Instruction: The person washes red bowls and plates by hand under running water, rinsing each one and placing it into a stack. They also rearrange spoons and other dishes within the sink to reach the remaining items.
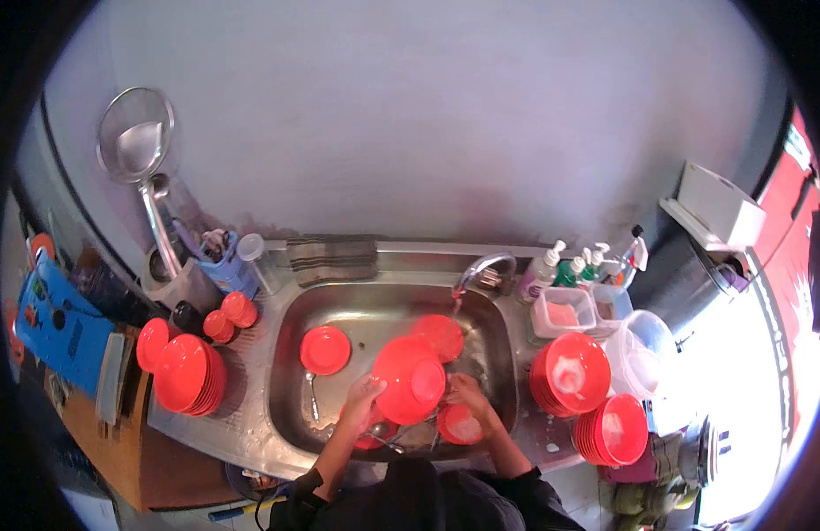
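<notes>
A red bowl [397, 376] is tilted over the sink [286, 354], its underside turned partly toward the right. My left hand [364, 395] grips its left edge. Close by the bowl's right edge is my right hand [468, 391], fingers curled; whether it touches the rim or holds something small cannot be made out. Behind the held bowl, another red bowl [445, 334] sits below the faucet [482, 267]. A red plate [325, 350] and a spoon [314, 398] lie on the left of the basin. Another red dish [460, 427] is beneath my right hand, and one more with cutlery lies beneath my left.
Stacked red bowls [187, 376] stand on the left drainboard with small red cups [238, 310]. Right of the sink are soapy red bowl stacks [571, 373], a clear plastic tub [642, 354], a sponge container [562, 314] and pump bottles [543, 273]. A striped cloth [332, 258] hangs behind.
</notes>
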The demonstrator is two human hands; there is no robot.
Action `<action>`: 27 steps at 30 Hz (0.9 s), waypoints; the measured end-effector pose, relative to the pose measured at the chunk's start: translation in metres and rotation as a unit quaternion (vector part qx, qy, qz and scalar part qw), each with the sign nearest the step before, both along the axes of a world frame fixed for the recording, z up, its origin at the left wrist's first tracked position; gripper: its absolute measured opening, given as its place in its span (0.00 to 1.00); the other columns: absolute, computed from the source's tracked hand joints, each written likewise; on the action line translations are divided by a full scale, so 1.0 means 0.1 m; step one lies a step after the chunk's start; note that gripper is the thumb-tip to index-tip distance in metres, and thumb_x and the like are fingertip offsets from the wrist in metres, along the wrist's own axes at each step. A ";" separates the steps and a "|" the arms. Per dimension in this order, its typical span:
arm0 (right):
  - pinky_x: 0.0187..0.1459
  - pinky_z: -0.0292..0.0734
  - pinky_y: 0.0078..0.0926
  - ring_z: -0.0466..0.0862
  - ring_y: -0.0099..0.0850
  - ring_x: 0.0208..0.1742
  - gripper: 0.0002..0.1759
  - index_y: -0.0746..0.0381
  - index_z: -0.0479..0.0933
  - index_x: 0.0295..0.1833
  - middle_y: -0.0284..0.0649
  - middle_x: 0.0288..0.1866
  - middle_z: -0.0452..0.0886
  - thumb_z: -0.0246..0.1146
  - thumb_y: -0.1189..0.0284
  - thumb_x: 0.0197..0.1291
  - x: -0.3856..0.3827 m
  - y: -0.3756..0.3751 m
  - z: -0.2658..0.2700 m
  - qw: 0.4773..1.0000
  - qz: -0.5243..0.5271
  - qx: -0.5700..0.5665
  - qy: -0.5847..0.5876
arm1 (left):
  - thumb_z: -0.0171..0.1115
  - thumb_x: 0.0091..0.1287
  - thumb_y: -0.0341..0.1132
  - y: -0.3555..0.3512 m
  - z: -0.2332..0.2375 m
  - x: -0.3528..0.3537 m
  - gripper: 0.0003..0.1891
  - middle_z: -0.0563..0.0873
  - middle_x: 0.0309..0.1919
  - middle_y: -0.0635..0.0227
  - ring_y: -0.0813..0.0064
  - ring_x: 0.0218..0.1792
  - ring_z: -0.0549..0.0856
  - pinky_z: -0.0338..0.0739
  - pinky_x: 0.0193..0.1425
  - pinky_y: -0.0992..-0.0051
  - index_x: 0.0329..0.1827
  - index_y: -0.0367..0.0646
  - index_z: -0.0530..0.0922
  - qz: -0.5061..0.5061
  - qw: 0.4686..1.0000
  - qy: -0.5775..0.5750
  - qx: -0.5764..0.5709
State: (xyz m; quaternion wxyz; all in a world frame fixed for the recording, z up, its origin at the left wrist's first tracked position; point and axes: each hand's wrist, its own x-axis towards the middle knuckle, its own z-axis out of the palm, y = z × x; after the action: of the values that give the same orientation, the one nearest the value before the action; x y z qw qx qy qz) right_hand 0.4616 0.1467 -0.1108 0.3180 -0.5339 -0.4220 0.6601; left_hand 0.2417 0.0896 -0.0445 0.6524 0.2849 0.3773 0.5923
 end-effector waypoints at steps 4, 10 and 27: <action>0.44 0.66 0.33 0.73 0.41 0.43 0.21 0.65 0.68 0.45 0.49 0.38 0.74 0.61 0.72 0.42 0.29 -0.16 0.58 0.827 0.071 0.406 -0.383 | 0.55 0.54 0.34 -0.10 0.39 -0.30 0.07 0.80 0.26 0.59 0.72 0.27 0.79 0.70 0.34 0.75 0.31 0.41 0.77 0.076 0.860 0.494 0.106; 0.54 0.57 0.39 0.64 0.46 0.53 0.22 0.62 0.68 0.47 0.51 0.49 0.67 0.59 0.70 0.43 0.80 -0.43 1.53 0.758 -0.158 0.436 -0.460 | 0.57 0.48 0.30 -0.40 1.04 -0.98 0.05 0.78 0.22 0.64 0.64 0.27 0.76 0.67 0.34 0.68 0.28 0.42 0.77 0.341 0.571 0.726 0.175; 0.40 0.67 0.40 0.73 0.47 0.39 0.17 0.64 0.70 0.43 0.51 0.36 0.74 0.49 0.74 0.43 1.31 -0.69 1.15 0.735 -0.059 0.215 -0.641 | 0.54 0.52 0.32 -1.05 0.76 -2.18 0.08 0.79 0.27 0.67 0.68 0.34 0.75 0.65 0.44 0.69 0.33 0.43 0.76 0.448 0.295 0.839 -0.088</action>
State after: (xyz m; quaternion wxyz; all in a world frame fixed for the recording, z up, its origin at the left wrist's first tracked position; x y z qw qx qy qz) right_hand 0.5930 0.0776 0.0042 0.1166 -0.7719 -0.6241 0.0335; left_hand 0.0238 -0.0153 0.0315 -0.3648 0.3543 0.8387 0.1947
